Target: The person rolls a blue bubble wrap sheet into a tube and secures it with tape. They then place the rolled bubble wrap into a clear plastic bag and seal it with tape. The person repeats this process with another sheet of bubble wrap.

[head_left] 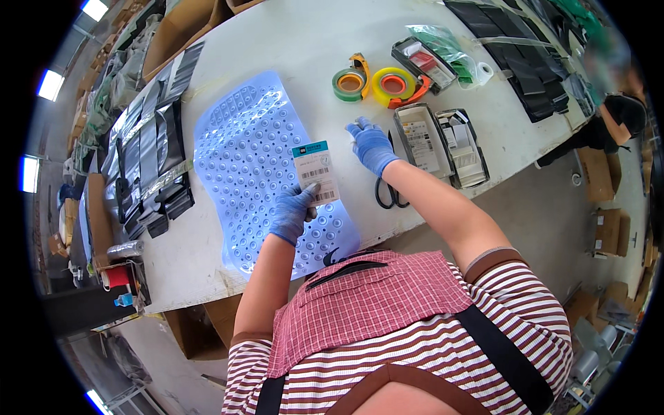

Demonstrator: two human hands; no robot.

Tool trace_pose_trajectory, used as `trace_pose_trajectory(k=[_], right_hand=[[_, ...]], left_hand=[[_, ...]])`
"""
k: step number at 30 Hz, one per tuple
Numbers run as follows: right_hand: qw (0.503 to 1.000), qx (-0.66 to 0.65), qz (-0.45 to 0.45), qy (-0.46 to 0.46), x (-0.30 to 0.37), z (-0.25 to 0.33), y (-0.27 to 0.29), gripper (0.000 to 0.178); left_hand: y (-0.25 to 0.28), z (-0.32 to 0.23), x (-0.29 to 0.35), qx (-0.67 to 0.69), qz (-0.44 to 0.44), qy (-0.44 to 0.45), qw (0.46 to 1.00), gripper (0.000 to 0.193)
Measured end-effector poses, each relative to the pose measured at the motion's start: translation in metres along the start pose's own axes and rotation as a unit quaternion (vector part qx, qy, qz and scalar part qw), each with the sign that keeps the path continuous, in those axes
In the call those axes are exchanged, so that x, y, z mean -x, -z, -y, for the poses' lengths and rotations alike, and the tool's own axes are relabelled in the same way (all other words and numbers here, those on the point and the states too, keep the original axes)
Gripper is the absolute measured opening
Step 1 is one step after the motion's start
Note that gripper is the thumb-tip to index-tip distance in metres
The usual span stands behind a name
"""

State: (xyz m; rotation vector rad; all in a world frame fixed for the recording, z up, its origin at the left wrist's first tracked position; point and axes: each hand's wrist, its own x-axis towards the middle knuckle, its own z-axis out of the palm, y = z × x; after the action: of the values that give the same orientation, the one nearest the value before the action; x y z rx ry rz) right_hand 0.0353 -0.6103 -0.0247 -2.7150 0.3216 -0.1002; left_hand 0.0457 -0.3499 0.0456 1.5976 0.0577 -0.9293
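My left hand (293, 211), in a blue-grey glove, grips a white label card (317, 178) with a teal top band and barcodes. Beneath that hand lies a translucent blue bath mat (259, 149), covered in round suction cups and spread along the table. My right hand (371, 146), gloved the same way, hovers or rests over the bare tabletop to the right of the card. Its fingers stretch forward and hold nothing visible. Black-handled scissors (384, 195) lie partly hidden under the right wrist. Just right of it stands an open box (423, 142) holding printed labels.
Two tape dispensers, one green (351, 84) and one yellow (394, 86), sit beyond my right hand. Another label box (462, 146) and a small tray (424, 65) are nearby. Black plastic bags (158, 138) are stacked at left, more (515, 59) at far right. A co-worker's arm (615, 121) shows at right.
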Motion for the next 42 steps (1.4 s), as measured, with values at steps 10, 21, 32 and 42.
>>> trace_pose_trajectory(k=[10, 21, 32, 42], right_hand=[[0.968, -0.192, -0.159, 0.027, 0.010, -0.045, 0.097, 0.024], [0.996, 0.024, -0.090, -0.014, -0.032, -0.047, 0.027, 0.032], [0.998, -0.035, -0.006, -0.047, -0.022, -0.025, 0.031, 0.037], [0.989, -0.137, -0.055, 0.018, 0.057, 0.004, 0.048, 0.057]], left_hand=[[-0.086, 0.004, -0.139, -0.125, 0.065, -0.035, 0.989, 0.018], [-0.123, 0.001, -0.219, -0.019, 0.067, 0.027, 0.997, 0.010], [-0.002, 0.050, -0.107, -0.046, 0.072, -0.021, 0.996, 0.030], [0.032, 0.092, -0.088, -0.010, 0.080, -0.090, 0.993, 0.028]])
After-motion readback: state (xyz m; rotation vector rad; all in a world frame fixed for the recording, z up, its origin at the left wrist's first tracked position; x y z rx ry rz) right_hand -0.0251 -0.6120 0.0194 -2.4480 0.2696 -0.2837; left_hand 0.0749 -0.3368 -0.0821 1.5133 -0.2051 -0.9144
